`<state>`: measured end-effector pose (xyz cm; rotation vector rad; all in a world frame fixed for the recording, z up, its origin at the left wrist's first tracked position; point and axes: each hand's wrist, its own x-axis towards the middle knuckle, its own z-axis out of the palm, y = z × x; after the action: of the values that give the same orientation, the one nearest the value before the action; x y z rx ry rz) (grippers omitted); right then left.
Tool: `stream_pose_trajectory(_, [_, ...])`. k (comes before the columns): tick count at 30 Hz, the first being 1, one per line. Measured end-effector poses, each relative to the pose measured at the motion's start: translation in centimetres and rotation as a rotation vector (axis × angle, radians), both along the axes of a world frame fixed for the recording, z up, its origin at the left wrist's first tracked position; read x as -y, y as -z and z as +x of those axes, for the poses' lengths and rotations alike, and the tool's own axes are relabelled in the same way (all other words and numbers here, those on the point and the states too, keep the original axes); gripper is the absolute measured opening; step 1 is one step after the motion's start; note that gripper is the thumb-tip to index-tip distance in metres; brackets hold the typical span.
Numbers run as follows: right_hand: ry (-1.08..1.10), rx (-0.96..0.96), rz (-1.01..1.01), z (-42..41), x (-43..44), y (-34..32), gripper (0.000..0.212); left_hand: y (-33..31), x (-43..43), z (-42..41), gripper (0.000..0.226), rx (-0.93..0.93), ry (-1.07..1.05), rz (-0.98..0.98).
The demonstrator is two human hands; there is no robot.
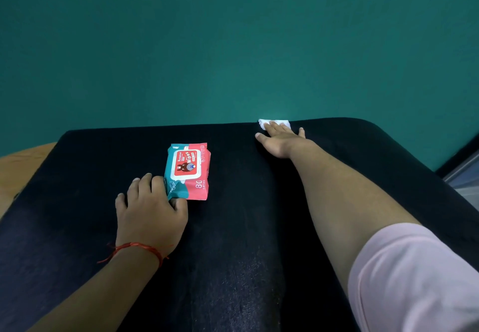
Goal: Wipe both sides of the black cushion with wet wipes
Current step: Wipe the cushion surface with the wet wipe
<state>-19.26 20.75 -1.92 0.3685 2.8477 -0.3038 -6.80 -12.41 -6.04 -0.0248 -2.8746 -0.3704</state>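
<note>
A large black cushion (233,228) fills the lower half of the view. On it lies a teal and red pack of wet wipes (189,171), left of centre. My left hand (150,210) rests on the cushion beside the pack, with thumb and fingers curled round its near left corner. My right hand (281,138) reaches to the cushion's far edge and presses flat, with straight fingers, on a white wet wipe (274,123). Most of the wipe is hidden under the fingers.
A teal wall (233,46) rises right behind the cushion's far edge. An orange-brown surface (23,168) shows under the cushion at the left. A dark and grey frame edge (464,168) stands at the right.
</note>
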Motion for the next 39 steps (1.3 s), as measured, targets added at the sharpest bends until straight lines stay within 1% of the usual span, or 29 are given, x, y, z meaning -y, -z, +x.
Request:
stream_pose_trajectory(5, [0.006, -0.003, -0.021, 0.1, -1.2, 0.0, 0.07, -0.2, 0.0, 0.0, 0.051, 0.016, -0.002, -0.002])
stream_pose_trajectory(14, [-0.044, 0.013, -0.018, 1.7, -1.6, 0.0, 0.065, -0.4, -0.1, 0.1, 0.053, 0.021, -0.003, -0.01])
stream_pose_trajectory(20, [-0.065, 0.015, -0.052, 4.5, -1.5, 0.2, 0.064, -0.4, -0.1, 0.2, 0.051, 0.017, -0.009, -0.007])
stream_pose_trajectory(30, [-0.084, 0.021, -0.04, 8.7, -1.5, 0.4, 0.066, -0.4, 0.0, 0.1, 0.054, 0.028, -0.008, -0.015])
stream_pose_trajectory(39, [-0.084, 0.026, -0.064, 13.1, -1.3, 0.6, 0.063, -0.2, 0.1, 0.1, 0.054, 0.052, -0.005, -0.019])
